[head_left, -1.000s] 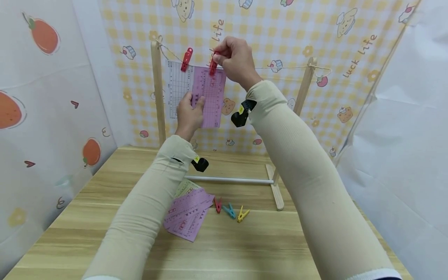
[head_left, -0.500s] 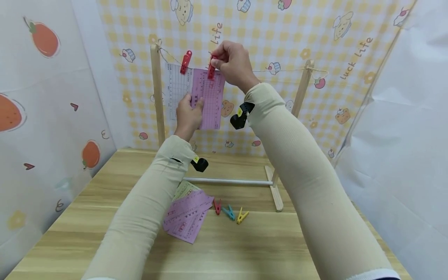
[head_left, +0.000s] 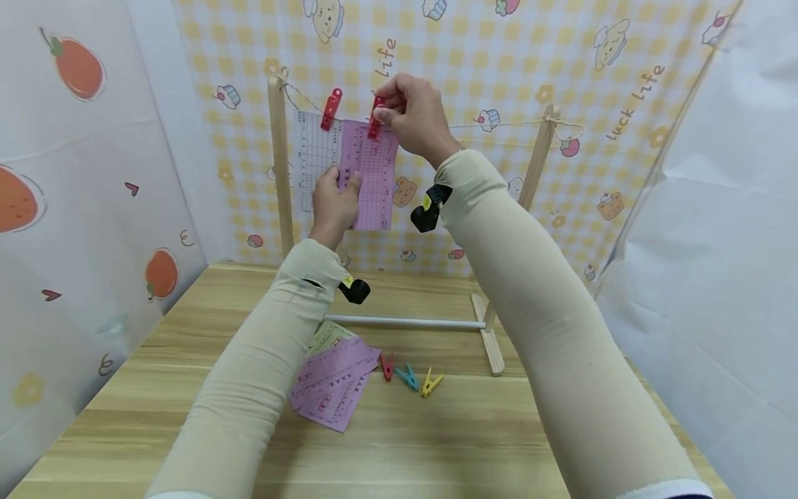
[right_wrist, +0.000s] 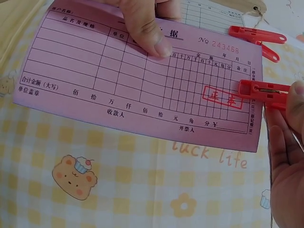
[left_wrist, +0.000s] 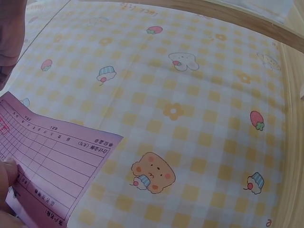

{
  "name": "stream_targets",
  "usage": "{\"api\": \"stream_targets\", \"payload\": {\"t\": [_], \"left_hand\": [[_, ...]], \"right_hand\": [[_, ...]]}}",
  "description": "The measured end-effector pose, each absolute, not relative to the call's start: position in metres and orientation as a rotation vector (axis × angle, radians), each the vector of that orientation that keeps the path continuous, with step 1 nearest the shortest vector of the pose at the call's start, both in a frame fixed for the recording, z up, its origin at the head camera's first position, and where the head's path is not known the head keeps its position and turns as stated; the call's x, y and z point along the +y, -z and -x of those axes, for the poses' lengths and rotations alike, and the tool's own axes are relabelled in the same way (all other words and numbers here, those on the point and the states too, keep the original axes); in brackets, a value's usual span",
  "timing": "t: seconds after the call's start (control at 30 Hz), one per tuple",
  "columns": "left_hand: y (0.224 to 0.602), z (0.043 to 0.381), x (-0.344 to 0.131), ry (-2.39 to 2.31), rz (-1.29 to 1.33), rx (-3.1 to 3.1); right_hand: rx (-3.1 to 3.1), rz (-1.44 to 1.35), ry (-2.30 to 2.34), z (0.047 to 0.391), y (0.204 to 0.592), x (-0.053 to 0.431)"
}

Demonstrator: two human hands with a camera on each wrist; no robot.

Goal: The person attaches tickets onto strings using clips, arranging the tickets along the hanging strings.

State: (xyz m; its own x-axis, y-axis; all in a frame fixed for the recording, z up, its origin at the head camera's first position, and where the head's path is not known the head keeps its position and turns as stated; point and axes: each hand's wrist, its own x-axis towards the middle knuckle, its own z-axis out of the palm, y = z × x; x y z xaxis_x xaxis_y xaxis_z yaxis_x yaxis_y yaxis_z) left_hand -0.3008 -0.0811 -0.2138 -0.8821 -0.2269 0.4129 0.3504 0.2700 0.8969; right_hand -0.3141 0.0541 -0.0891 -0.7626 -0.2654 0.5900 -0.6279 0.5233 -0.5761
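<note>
A pink printed slip (head_left: 376, 184) stands with its long axis upright, top edge at a thin string (head_left: 520, 123), just right of a white slip (head_left: 319, 142). At that top edge the right hand (head_left: 419, 116) pinches a red clothespin (head_left: 375, 125), its tip lapping the paper; lower down, the left hand (head_left: 334, 206) pinches the slip's left side, thumb across the front.

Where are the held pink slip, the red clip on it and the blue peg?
Held pink slip (right_wrist: 137, 90): right wrist view, its printed face.
Red clip (right_wrist: 259, 95): right wrist view, its plastic body.
Blue peg (head_left: 411, 381): head view, where its arms meet.
</note>
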Motion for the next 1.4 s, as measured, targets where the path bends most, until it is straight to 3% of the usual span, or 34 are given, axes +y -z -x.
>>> {"api": "stream_targets", "payload": {"t": [0.97, 1.4], "left_hand": [[0.213, 0.299, -0.086, 1.624, 0.095, -2.121], [0.216, 0.298, -0.087, 1.555, 0.12, -2.14]], "right_hand": [[-2.477, -0.788, -1.021, 0.303, 0.088, 0.058], [-2.35, -0.806, -1.239, 0.288, 0.092, 0.081]]}}
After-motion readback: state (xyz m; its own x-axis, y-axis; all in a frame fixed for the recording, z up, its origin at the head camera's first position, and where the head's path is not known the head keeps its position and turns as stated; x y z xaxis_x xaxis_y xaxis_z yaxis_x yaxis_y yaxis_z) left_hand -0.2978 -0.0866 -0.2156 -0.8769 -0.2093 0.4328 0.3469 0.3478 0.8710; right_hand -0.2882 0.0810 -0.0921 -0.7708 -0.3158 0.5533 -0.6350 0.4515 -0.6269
